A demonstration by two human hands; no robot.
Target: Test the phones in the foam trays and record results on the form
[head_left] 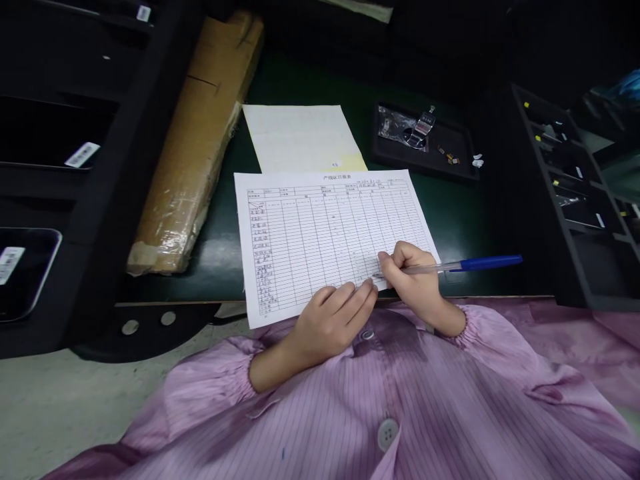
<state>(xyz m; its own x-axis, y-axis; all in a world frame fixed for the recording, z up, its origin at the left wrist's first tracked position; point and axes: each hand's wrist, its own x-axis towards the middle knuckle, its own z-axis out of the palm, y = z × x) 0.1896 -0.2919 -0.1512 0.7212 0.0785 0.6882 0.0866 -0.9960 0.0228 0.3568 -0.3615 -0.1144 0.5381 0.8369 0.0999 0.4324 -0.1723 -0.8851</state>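
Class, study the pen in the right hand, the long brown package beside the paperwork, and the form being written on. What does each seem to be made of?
The pen looks like glossy clear plastic, since its barrel is see-through, with an opaque blue end. The long package seems to be matt brown cardboard, with shiny clear wrap or tape at its end. The form looks like thin matt white paper, printed with a grid.

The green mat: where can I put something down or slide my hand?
The green mat shows right of the printed form, below the black tray and beside the black rack. A narrower strip lies between the form and the cardboard package. It is crowded around the right hand and its blue pen.
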